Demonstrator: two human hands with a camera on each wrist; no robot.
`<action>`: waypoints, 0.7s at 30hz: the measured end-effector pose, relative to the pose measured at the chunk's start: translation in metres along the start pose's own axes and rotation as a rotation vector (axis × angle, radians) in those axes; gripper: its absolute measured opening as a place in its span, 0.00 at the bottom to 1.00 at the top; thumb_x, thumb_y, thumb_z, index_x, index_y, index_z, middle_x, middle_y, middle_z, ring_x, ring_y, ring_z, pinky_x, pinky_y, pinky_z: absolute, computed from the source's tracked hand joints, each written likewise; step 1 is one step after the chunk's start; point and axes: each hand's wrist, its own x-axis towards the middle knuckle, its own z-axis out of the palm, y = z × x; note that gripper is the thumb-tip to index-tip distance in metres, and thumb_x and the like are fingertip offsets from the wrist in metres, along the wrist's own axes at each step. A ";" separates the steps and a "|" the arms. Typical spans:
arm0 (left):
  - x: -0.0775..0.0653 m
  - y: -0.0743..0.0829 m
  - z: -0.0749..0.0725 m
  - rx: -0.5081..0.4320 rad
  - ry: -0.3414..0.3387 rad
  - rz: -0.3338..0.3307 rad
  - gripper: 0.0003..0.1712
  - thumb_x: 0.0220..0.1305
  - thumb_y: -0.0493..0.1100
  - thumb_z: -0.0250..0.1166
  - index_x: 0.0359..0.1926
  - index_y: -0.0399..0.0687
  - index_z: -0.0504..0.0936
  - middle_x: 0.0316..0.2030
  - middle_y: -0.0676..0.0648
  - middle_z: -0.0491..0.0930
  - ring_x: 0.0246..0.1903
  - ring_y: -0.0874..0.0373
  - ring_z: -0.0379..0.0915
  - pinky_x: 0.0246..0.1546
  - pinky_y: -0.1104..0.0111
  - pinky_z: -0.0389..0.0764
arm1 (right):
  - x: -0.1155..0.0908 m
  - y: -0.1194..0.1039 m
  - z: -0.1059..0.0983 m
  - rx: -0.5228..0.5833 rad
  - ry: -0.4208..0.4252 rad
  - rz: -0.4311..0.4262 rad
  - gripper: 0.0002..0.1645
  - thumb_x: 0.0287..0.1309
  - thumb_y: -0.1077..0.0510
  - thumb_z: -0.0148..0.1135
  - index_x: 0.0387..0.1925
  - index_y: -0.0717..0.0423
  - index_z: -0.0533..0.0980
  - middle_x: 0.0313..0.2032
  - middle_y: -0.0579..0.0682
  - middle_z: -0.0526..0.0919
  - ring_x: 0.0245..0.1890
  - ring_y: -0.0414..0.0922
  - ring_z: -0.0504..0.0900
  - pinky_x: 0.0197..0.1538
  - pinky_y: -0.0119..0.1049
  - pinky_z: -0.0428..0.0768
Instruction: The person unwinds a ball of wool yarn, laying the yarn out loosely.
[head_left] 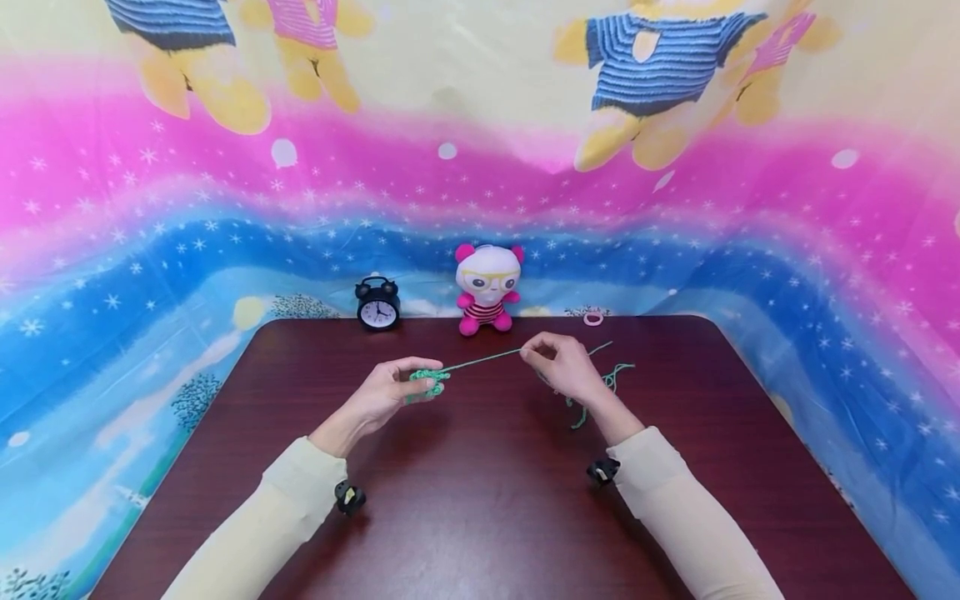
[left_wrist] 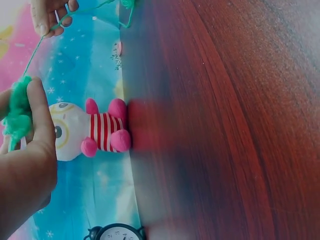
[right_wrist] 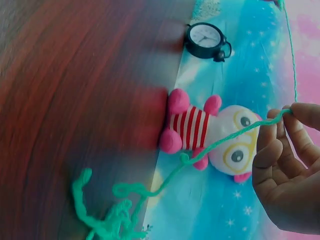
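My left hand (head_left: 382, 392) holds a small bundle of green yarn (head_left: 427, 382) between thumb and fingers, above the left middle of the table. From the bundle a taut strand (head_left: 483, 360) runs to the right. My right hand (head_left: 566, 364) pinches that strand between thumb and fingertips. Beyond the pinch, the right wrist view shows the yarn sagging down to a loose, tangled tail (right_wrist: 117, 220) near the tabletop. In the left wrist view the bundle (left_wrist: 19, 110) sits between the thumb and the fingers, which it partly hides.
At the table's back edge stand a black alarm clock (head_left: 378, 305) and a pink-and-white plush panda (head_left: 487, 287). A small pink ring (head_left: 593, 317) lies to their right. Behind the dark wooden table (head_left: 480, 517) hangs a printed curtain (head_left: 480, 183).
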 end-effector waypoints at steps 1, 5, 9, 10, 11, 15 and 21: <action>0.000 0.000 0.000 -0.007 0.006 -0.003 0.25 0.66 0.39 0.67 0.62 0.37 0.76 0.47 0.45 0.85 0.42 0.59 0.85 0.52 0.63 0.84 | 0.000 0.001 -0.002 -0.009 0.011 -0.004 0.10 0.68 0.49 0.62 0.42 0.48 0.84 0.24 0.48 0.80 0.27 0.44 0.77 0.35 0.38 0.75; -0.001 -0.002 -0.003 0.005 0.020 0.006 0.20 0.68 0.44 0.66 0.57 0.39 0.78 0.40 0.52 0.87 0.38 0.58 0.82 0.46 0.67 0.85 | 0.001 0.006 -0.008 -0.030 0.051 -0.002 0.10 0.67 0.49 0.62 0.42 0.48 0.84 0.29 0.48 0.84 0.32 0.45 0.80 0.39 0.38 0.77; -0.003 -0.003 -0.005 -0.025 0.013 0.018 0.12 0.69 0.44 0.65 0.50 0.44 0.79 0.36 0.55 0.86 0.33 0.61 0.78 0.41 0.70 0.83 | 0.000 0.011 -0.015 -0.035 0.088 0.010 0.10 0.67 0.50 0.63 0.42 0.49 0.84 0.36 0.49 0.87 0.35 0.44 0.81 0.40 0.38 0.77; -0.003 -0.003 -0.006 -0.041 0.006 0.024 0.10 0.70 0.43 0.64 0.48 0.46 0.79 0.36 0.55 0.86 0.33 0.62 0.78 0.39 0.71 0.82 | 0.000 0.013 -0.017 -0.033 0.094 0.012 0.10 0.67 0.51 0.63 0.43 0.50 0.84 0.35 0.50 0.87 0.35 0.45 0.81 0.40 0.38 0.77; -0.003 -0.003 -0.007 -0.062 -0.004 0.031 0.08 0.70 0.42 0.64 0.47 0.47 0.79 0.36 0.55 0.85 0.33 0.62 0.79 0.39 0.72 0.82 | 0.000 0.014 -0.018 -0.029 0.100 0.017 0.10 0.67 0.51 0.63 0.43 0.51 0.84 0.34 0.50 0.87 0.34 0.45 0.81 0.39 0.39 0.77; -0.004 -0.002 -0.008 -0.145 -0.038 0.063 0.03 0.69 0.37 0.63 0.40 0.48 0.77 0.42 0.52 0.82 0.36 0.62 0.82 0.37 0.73 0.82 | 0.000 0.021 -0.024 -0.027 0.124 0.046 0.11 0.67 0.50 0.63 0.43 0.50 0.84 0.32 0.51 0.86 0.33 0.45 0.79 0.38 0.38 0.76; -0.003 -0.001 -0.009 -0.193 0.014 0.086 0.06 0.70 0.35 0.62 0.42 0.47 0.72 0.36 0.53 0.81 0.35 0.64 0.81 0.42 0.71 0.85 | -0.002 0.031 -0.035 -0.047 0.159 0.059 0.12 0.67 0.49 0.62 0.43 0.50 0.84 0.36 0.53 0.87 0.36 0.45 0.80 0.39 0.38 0.75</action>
